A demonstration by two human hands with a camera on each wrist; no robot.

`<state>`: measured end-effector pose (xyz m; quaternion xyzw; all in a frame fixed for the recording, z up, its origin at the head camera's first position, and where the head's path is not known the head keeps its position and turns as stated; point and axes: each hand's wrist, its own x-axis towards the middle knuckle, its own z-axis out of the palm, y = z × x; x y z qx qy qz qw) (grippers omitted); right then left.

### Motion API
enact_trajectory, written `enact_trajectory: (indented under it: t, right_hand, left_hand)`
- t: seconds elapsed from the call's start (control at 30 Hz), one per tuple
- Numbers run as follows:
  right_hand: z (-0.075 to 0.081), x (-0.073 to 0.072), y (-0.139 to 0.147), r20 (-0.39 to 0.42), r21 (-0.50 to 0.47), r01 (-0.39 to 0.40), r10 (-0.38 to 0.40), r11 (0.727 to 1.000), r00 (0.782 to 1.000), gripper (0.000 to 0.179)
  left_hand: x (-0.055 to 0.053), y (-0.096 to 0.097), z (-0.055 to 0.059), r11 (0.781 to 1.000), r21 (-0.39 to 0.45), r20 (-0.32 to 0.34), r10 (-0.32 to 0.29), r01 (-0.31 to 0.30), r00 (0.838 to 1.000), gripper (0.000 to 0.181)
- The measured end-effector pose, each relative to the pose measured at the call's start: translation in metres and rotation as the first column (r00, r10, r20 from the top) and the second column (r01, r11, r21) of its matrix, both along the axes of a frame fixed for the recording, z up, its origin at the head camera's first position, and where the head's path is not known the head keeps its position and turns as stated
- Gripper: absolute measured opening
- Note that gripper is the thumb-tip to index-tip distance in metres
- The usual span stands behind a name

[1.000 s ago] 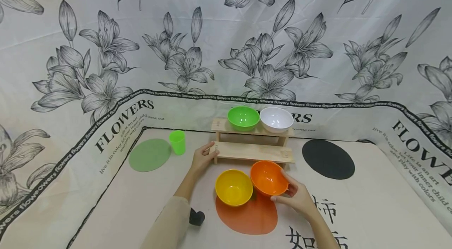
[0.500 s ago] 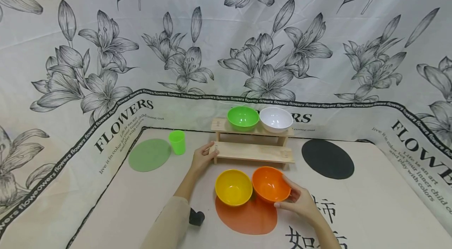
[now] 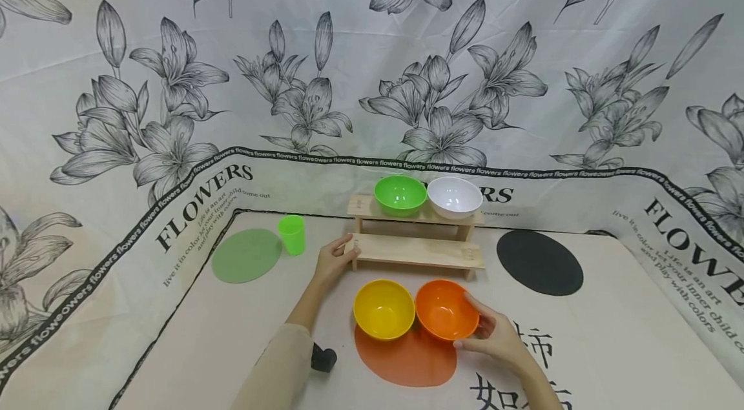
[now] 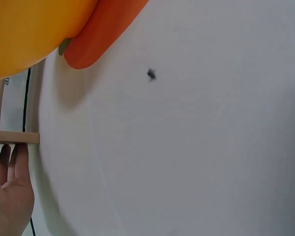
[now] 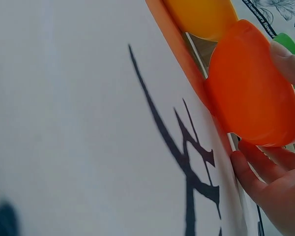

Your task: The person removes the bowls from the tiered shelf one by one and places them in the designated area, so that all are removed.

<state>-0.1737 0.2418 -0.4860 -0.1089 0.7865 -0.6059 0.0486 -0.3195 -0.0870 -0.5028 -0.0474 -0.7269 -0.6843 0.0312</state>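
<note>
In the head view my right hand [image 3: 491,332] holds an orange bowl [image 3: 446,310] by its right side. The right wrist view shows the thumb [image 5: 287,61] at the bowl's rim and the fingers around its lower side. Left of it, rims close together, stands a yellow bowl [image 3: 384,310]. Both bowls overlap the far part of a round orange mat [image 3: 407,361]. My left hand [image 3: 336,259] grips the left end of the lower step of a two-tier wooden stand [image 3: 418,250]. In the left wrist view its fingers [image 4: 20,164] reach up against the wood.
On the stand's upper step sit a green bowl [image 3: 400,195] and a white bowl [image 3: 455,197]. Left of it are a green cup [image 3: 292,234] and a round green mat [image 3: 247,256]. A black mat [image 3: 540,262] lies right. A small black object [image 3: 323,358] is beside the left sleeve.
My right hand has brought the orange bowl nearer to me and slightly right, away from the stand, level beside the yellow bowl. The left hand stays at the stand.
</note>
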Motion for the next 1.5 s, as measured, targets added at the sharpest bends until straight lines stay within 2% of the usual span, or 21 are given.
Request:
enact_trajectory:
  t: [0.27, 0.5, 0.73, 0.9, 0.97, 1.03, 1.27, 1.37, 1.5]
  right_hand:
    - [0.000, 0.001, 0.000, 0.019, 0.005, -0.004, 0.004, 1.000, 1.000, 0.085]
    - [-0.001, 0.000, 0.002, 0.028, 0.014, -0.020, 0.020, 1.000, 0.999, 0.084]
    - [0.000, -0.001, 0.002, 0.029, 0.040, -0.004, 0.003, 0.999, 1.000, 0.083]
    - [0.000, -0.001, 0.002, 0.022, 0.038, -0.012, 0.011, 0.999, 1.000, 0.084]
    - [0.000, -0.001, 0.001, 0.025, 0.035, -0.015, 0.014, 0.999, 1.000, 0.084]
    - [0.000, -0.001, 0.001, 0.027, 0.029, -0.019, 0.019, 0.999, 0.999, 0.084]
    - [-0.001, -0.002, -0.001, 0.043, 0.040, -0.027, 0.026, 0.999, 0.999, 0.084]
    - [0.000, -0.002, -0.001, 0.032, 0.039, -0.039, 0.038, 0.998, 0.999, 0.085]
    - [0.006, -0.005, 0.004, -0.027, 0.040, -0.040, 0.041, 0.998, 0.999, 0.086]
  left_hand:
    - [-0.002, 0.000, -0.001, 1.000, 0.005, -0.015, -0.009, 0.009, 1.000, 0.050]
    - [-0.001, 0.000, -0.001, 1.000, 0.003, -0.002, 0.000, 0.000, 1.000, 0.050]
    - [0.000, 0.000, 0.000, 1.000, 0.006, -0.020, -0.014, 0.014, 1.000, 0.050]
    - [0.008, -0.002, 0.014, 0.999, 0.022, -0.025, -0.049, 0.050, 0.998, 0.050]
    - [0.014, -0.002, 0.022, 0.998, 0.016, -0.025, -0.059, 0.059, 0.998, 0.049]
    - [0.017, -0.002, 0.026, 0.998, 0.001, -0.037, -0.056, 0.056, 0.998, 0.049]
    - [0.000, -0.001, -0.002, 1.000, 0.003, -0.023, -0.007, 0.007, 1.000, 0.049]
    - [0.000, -0.001, -0.002, 1.000, -0.004, -0.025, -0.003, 0.003, 1.000, 0.049]
    - [-0.001, 0.000, -0.002, 1.000, -0.016, -0.022, 0.002, -0.003, 1.000, 0.050]
